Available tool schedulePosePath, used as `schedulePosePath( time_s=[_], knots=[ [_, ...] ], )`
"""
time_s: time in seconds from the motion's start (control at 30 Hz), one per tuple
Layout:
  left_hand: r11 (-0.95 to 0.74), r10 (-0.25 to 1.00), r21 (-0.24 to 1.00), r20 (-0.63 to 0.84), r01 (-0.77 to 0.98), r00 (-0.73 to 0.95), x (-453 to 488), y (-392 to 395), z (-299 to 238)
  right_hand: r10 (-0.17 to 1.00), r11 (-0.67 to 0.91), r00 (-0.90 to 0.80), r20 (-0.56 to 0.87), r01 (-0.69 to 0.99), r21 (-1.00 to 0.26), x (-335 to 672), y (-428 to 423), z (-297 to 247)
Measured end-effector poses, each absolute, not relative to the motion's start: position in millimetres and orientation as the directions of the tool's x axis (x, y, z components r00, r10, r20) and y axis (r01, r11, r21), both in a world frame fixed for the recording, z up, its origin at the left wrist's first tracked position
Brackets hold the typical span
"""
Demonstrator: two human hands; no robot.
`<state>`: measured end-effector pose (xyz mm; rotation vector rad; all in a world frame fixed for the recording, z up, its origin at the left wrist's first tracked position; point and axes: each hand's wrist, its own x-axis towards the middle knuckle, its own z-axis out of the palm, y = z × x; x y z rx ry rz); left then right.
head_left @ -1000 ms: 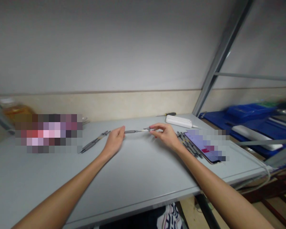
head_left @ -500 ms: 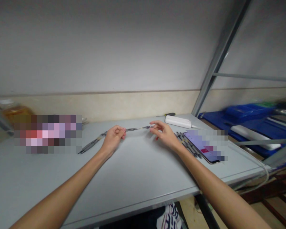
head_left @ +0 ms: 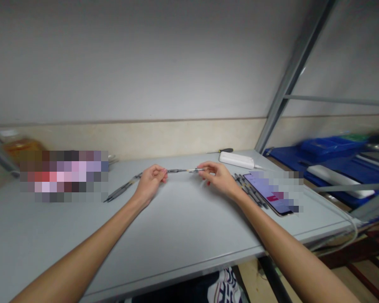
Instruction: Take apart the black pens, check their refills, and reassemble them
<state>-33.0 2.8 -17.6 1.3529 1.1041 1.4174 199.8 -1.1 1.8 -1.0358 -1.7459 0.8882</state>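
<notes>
My left hand [head_left: 152, 179] pinches one end of a grey pen piece [head_left: 174, 171] held out level above the desk. From it a thin pen refill [head_left: 190, 170] runs across to my right hand [head_left: 217, 176]. The right fingertips are closed on the far end, where a small dark pen part lies alongside a shiny length. Exactly how those parts join is too small to tell. Grey pens [head_left: 120, 192] lie on the desk beside my left wrist, partly hidden by the hand. A row of similar pens [head_left: 252, 192] rests to the right of my right hand.
A phone [head_left: 267, 191] lies by the right-hand pens. Behind it are a white power strip [head_left: 236, 160] with a cable and a screwdriver [head_left: 224, 150]. A bottle [head_left: 22, 145] and a blurred-out item stand at the left. Metal frame bars [head_left: 281, 92] rise at the right.
My right fingers have shifted slightly along the refill, and a shiny length now shows at their tips. The left hand keeps its pinch on the grey pen piece.
</notes>
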Motion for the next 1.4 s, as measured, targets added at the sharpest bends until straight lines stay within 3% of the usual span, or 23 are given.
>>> schedulePosePath(
  time_s=[0.23,0.43,0.67,0.87,1.03,1.13,1.23,1.33,1.4],
  knots=[
    [-0.225,0.974,0.974,0.225,-0.031,0.001,-29.7,0.6,-17.2,0.933,0.339,-0.258,0.253,0.383,-0.859,198.3,-4.5,5.4],
    [-0.199,0.98,0.978,0.198,-0.06,-0.028,-31.0,2.8,-18.4,0.9,0.425,-0.248,0.359,0.312,-0.85,199.0,-3.2,3.6],
    [-0.192,0.981,0.979,0.192,-0.075,-0.002,-31.0,2.2,-19.7,0.928,0.351,-0.284,0.243,0.442,-0.826,198.2,-8.6,7.1],
    [-0.087,0.996,0.982,0.091,-0.165,0.013,-27.8,-3.4,-11.4,0.859,0.511,-0.276,0.431,0.444,-0.736,198.4,-7.7,5.4],
    [-0.003,0.998,0.985,0.014,-0.173,0.061,-26.9,-5.4,-9.3,0.861,0.508,-0.28,0.425,0.499,-0.702,197.5,-10.1,7.4],
    [-0.124,0.992,0.992,0.126,-0.035,0.034,-26.2,-6.5,-9.1,0.879,0.475,-0.287,0.38,0.475,-0.741,197.4,-11.7,9.9],
    [-0.287,0.957,0.949,0.29,0.132,-0.002,-23.7,-11.1,-4.5,0.922,0.351,-0.297,0.247,0.376,-0.857,198.4,-11.3,10.5],
    [-0.364,0.925,0.906,0.379,0.218,-0.032,-21.0,-16.6,1.4,0.941,0.176,-0.324,0.093,0.236,-0.956,200.0,-9.3,9.0],
    [-0.394,0.913,0.89,0.407,0.23,-0.012,-21.1,-17.8,3.2,0.944,0.141,-0.324,0.069,0.207,-0.968,200.8,-8.2,8.0]
  ],
)
